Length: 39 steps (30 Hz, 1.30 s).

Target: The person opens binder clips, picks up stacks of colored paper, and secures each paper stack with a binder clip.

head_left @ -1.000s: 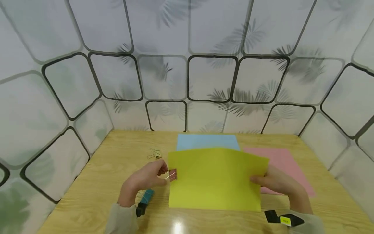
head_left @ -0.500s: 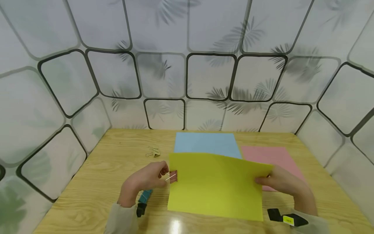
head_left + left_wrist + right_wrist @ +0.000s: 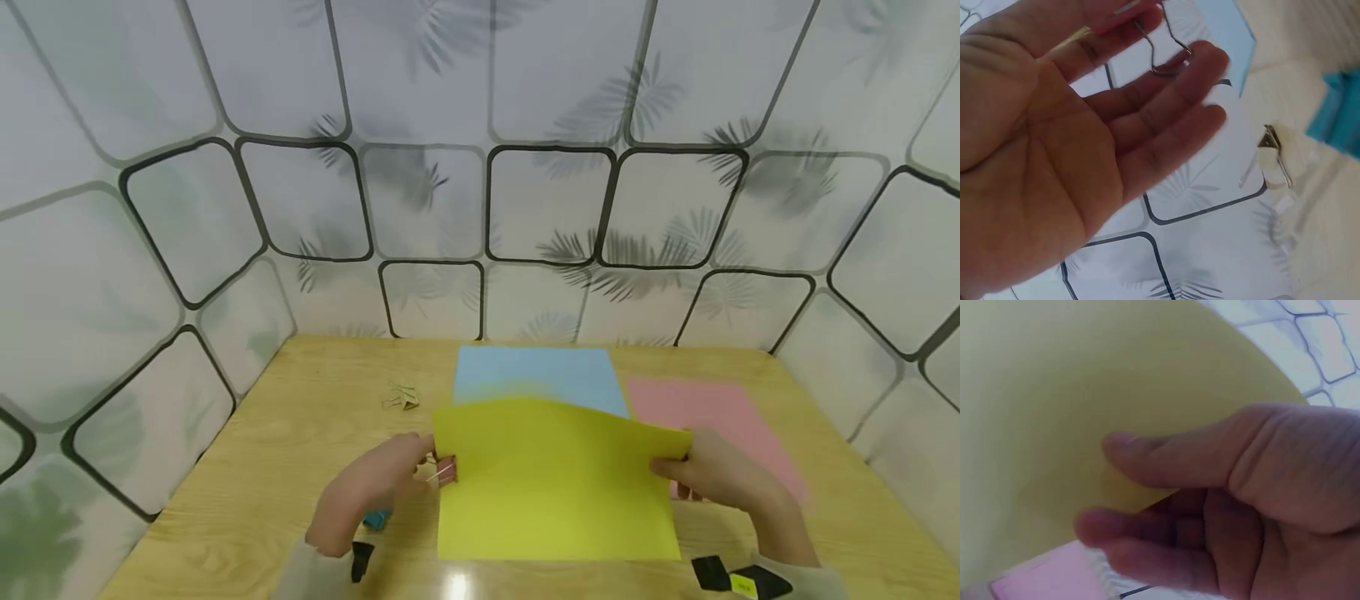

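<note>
As the left hand comes down a little, the rectangular yellow paper sheet levels out: half a second ago its lower edge sloped down toward the right; now that edge runs nearly flat. Pink metal binder clip with wire handles sits at the sheet's left edge, same as a second back. Left thumb and forefinger appear to pinch it, the other fingers reaching out loosely in the left wrist view. Right hand pinches the opposite edge near the upper corner, thumb on the near face. Sheet hangs above the pale wood-grain table, bowed, its top partly covering a flat light-blue paper sheet. Flat pink paper sheet lies to the right, partly behind the right hand. Small gold-coloured binder clip rests beyond the left hand; blue-green binder clip now shows only in part, the left hand hiding more of it. Judgement: hold unchanged at both ends, so only the tilt differs; pink clip seems to bite the paper.
</note>
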Motion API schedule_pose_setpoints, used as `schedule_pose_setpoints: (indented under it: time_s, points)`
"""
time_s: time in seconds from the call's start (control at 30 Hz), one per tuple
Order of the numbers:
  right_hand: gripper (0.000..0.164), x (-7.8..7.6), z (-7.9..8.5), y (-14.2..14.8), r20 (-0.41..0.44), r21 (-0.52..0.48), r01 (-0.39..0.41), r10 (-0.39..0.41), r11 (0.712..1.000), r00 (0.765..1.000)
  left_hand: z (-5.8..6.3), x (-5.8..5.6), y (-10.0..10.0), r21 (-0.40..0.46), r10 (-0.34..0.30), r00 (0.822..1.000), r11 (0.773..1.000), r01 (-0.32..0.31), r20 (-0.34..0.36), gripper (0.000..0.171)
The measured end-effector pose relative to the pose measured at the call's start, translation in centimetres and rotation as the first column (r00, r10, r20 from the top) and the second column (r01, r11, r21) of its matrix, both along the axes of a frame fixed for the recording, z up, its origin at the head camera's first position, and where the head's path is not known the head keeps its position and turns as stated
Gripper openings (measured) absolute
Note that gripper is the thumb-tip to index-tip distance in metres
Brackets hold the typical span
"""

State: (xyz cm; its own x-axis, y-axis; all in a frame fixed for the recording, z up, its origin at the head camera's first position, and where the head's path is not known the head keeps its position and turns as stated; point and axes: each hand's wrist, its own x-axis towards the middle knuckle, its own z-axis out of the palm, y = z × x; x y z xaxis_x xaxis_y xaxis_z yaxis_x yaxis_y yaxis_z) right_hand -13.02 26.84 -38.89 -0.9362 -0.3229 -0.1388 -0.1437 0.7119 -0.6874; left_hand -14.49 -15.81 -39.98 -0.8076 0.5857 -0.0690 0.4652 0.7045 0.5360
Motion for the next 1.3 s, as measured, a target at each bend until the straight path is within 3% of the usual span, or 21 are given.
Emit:
schedule_pose_setpoints:
  time_s: [0.23, 0.43, 0.6, 0.8, 1.0, 1.2, 1.3]
  points:
    - [0.022, -0.1, -1.3, 1.0, -0.008, -0.103, -0.072, 0.071, 0.992, 0.997, -1.0, 0.4, 0.1, -0.034, 0.026, 0.999, 0.999, -0.027, -0.033, 0.020]
    - [0.020, -0.4, -1.5, 2.7, -0.009, -0.138, -0.182, 0.182, 0.974, 0.983, -1.1, 0.4, 1.3, -0.067, 0.034, 0.999, 0.997, -0.035, -0.022, 0.025]
    - [0.027, -0.4, -1.9, 3.3, 0.065, -0.206, -0.227, 0.245, 0.952, 0.967, -1.3, 0.4, 1.6, -0.087, 0.050, 0.998, 0.995, -0.052, -0.027, 0.026]
    - [0.015, -0.6, -1.9, 3.0, 0.111, -0.229, -0.210, 0.240, 0.950, 0.964, -1.8, 0.5, 2.1, -0.109, 0.055, 0.996, 0.992, -0.062, -0.066, 0.021]
    - [0.038, -1.0, -1.1, 3.6, 0.082, -0.178, -0.245, 0.262, 0.953, 0.962, -2.3, 0.5, 2.8, -0.098, 0.031, 0.993, 0.994, -0.042, -0.111, 0.019]
    - [0.027, -1.0, -1.8, 4.0, 0.083, -0.227, -0.246, 0.270, 0.942, 0.959, -2.6, 0.3, 2.6, -0.056, 0.035, 0.998, 0.998, -0.037, -0.049, 0.016]
    - [0.032, -0.7, -2.3, 3.8, 0.097, -0.239, -0.230, 0.259, 0.943, 0.961, -2.5, 0.2, 2.5, -0.062, 0.050, 0.999, 0.997, -0.052, -0.019, 0.017]
